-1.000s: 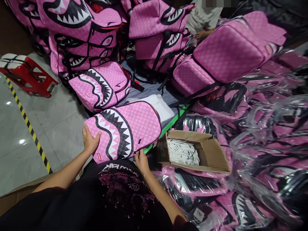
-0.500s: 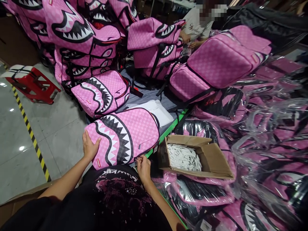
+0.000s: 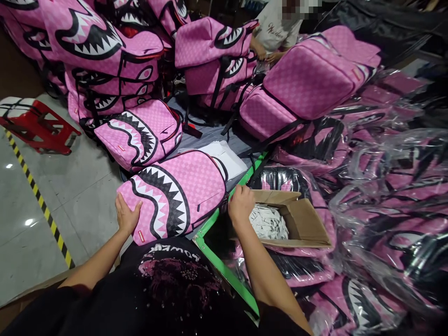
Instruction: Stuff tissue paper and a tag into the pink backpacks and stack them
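In front of me lies a pink checked backpack (image 3: pixel 199 179) with a black-and-white shark-mouth print, face up. My left hand (image 3: pixel 126 215) grips its near-left end, thumb on top and fingers over the edge. My right hand (image 3: pixel 241 203) is closed, just beyond the backpack's right side and by the left end of an open cardboard box (image 3: pixel 311 224). Whatever its curled fingers may hold is hidden. Small white slips (image 3: pixel 269 221) fill part of that box. White sheets of paper (image 3: pixel 224 156) lie behind the backpack.
Several pink backpacks (image 3: pixel 91 44) are stacked behind, and another (image 3: pixel 140 133) lies close by. Plastic-wrapped backpacks (image 3: pixel 385 196) heap up on the right. A green table edge (image 3: pixel 227 275) runs beside me. A red stool (image 3: pixel 45 123) stands left; a co-worker (image 3: pixel 278 28) is across.
My right hand has moved forward and right, from the backpack's near side to beside the cardboard box. My left hand still grips the backpack. The view has shifted slightly.
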The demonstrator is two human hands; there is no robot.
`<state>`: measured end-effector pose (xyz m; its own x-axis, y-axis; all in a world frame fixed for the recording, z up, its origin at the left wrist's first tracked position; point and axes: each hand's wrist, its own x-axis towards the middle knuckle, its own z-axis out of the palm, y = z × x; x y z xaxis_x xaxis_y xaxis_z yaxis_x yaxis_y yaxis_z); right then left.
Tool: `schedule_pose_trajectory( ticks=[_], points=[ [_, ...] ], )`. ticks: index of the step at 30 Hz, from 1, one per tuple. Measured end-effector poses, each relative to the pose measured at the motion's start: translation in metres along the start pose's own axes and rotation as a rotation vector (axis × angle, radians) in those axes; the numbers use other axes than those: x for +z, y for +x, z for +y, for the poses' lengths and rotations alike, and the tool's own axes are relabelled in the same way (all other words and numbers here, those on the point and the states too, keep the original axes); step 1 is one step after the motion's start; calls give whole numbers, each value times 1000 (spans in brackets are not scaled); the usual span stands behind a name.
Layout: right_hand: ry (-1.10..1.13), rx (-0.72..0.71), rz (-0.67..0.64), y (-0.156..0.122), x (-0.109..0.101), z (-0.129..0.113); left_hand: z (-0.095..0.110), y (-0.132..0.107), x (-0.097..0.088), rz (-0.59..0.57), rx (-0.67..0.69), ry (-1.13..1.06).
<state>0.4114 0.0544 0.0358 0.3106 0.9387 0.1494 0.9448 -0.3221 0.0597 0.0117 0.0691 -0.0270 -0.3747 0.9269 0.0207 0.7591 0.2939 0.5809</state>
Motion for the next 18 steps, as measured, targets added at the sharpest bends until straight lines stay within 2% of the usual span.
schedule_pose_trajectory(
  ticks=[2,5,8,11,13,18],
  points=[
    [63,-42,-56,-13,-3,-23,2,0,0,-5,1,1],
    [137,-130,-297,-45,9,-64,4,0,2,10,-11,9],
    [136,-47,-415,-58,24,-90,3,-1,4,15,-19,9],
    [147,35,-419,-51,31,-94,-1,-1,6,11,-23,11],
    [150,27,-411,-47,34,-90,-3,-1,6,17,-10,13],
    [98,-166,-413,-39,33,-63,-5,0,5,23,6,12]
  ],
)
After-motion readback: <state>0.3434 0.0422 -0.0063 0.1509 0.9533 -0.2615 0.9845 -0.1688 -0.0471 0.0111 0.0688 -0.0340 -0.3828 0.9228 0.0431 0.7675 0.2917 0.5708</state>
